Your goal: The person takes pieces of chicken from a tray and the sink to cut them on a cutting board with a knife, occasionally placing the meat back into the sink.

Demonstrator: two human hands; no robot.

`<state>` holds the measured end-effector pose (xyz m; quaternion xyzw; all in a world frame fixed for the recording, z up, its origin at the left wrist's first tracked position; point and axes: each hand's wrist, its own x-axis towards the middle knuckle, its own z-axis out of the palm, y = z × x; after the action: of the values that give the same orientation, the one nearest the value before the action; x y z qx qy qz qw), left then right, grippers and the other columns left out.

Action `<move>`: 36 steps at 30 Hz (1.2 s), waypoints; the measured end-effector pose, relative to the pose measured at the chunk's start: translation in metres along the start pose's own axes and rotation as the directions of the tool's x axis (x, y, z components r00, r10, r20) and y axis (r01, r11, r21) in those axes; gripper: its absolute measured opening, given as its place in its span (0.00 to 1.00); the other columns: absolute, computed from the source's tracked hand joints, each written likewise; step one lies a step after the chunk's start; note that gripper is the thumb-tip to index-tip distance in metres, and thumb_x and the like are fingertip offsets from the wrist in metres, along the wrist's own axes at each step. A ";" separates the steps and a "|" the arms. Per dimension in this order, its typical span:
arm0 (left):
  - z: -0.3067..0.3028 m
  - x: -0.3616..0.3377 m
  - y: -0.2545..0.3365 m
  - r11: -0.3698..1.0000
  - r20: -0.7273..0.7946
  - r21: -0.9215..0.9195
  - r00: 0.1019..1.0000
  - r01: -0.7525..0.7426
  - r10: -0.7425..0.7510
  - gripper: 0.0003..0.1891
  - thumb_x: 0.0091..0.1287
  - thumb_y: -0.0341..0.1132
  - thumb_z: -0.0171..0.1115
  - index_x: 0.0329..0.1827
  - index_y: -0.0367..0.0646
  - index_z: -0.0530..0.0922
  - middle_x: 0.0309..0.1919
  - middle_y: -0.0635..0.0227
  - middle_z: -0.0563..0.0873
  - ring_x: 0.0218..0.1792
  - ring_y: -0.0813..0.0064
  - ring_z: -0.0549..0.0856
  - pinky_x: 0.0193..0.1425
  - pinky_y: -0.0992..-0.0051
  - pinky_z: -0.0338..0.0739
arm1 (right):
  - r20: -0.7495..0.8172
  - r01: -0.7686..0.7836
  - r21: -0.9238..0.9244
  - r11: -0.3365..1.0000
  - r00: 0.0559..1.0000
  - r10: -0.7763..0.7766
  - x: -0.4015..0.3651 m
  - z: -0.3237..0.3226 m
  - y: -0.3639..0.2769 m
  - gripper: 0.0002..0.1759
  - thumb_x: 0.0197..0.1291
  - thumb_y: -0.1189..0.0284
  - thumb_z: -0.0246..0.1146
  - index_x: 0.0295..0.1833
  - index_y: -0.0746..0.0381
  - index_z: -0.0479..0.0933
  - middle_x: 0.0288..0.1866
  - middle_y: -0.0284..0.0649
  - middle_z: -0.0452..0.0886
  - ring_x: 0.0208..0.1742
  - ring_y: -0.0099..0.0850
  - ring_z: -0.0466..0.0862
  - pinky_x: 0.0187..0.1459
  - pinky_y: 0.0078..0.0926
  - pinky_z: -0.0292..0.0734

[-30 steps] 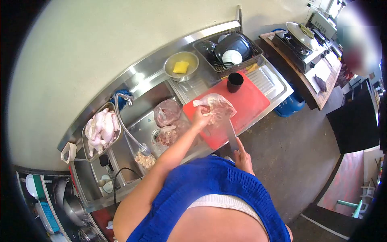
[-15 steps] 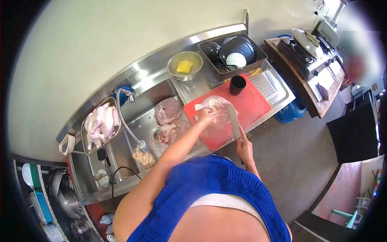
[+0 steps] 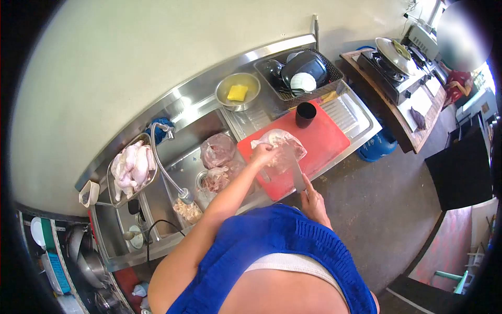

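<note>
A red cutting board (image 3: 327, 137) lies on the steel sink counter. On it is a piece of raw chicken (image 3: 285, 142), with skin showing along its upper edge. My left hand (image 3: 263, 155) has its fingers closed on the chicken's left side. My right hand (image 3: 314, 203) grips the handle of a broad knife (image 3: 297, 175), whose blade points up and left, its tip end against the chicken. A black cup (image 3: 305, 115) stands upright on the board above the meat.
Bags of raw meat (image 3: 217, 150) lie in the sink left of the board. A tray of whole chickens (image 3: 130, 165), a flexible faucet (image 3: 162, 163), a bowl with a yellow sponge (image 3: 238, 93) and a dish rack (image 3: 299, 70) surround it. Another person (image 3: 458, 86) is at far right.
My right hand and the knife have moved slightly left and down, with the blade now nearer the chicken's middle. My left hand has shifted a little left, still on the chicken.
</note>
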<state>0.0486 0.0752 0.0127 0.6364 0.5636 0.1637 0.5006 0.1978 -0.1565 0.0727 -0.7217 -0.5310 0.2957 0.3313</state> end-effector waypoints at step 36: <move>0.005 0.016 -0.036 0.983 -0.033 -0.013 0.983 -0.182 0.182 0.18 0.58 0.47 0.72 0.36 0.39 0.87 0.28 0.61 0.89 0.31 0.74 0.88 0.37 0.70 0.80 | 0.010 0.052 0.088 0.995 0.999 -0.053 -0.002 0.016 -0.001 0.37 0.63 0.79 0.56 0.78 0.54 0.58 0.53 0.61 0.81 0.57 0.56 0.80 0.57 0.45 0.74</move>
<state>0.0380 0.0820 -0.0246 0.6786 0.5097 0.2233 0.4794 0.1840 -0.1560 0.0642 -0.6904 -0.5384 0.3145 0.3669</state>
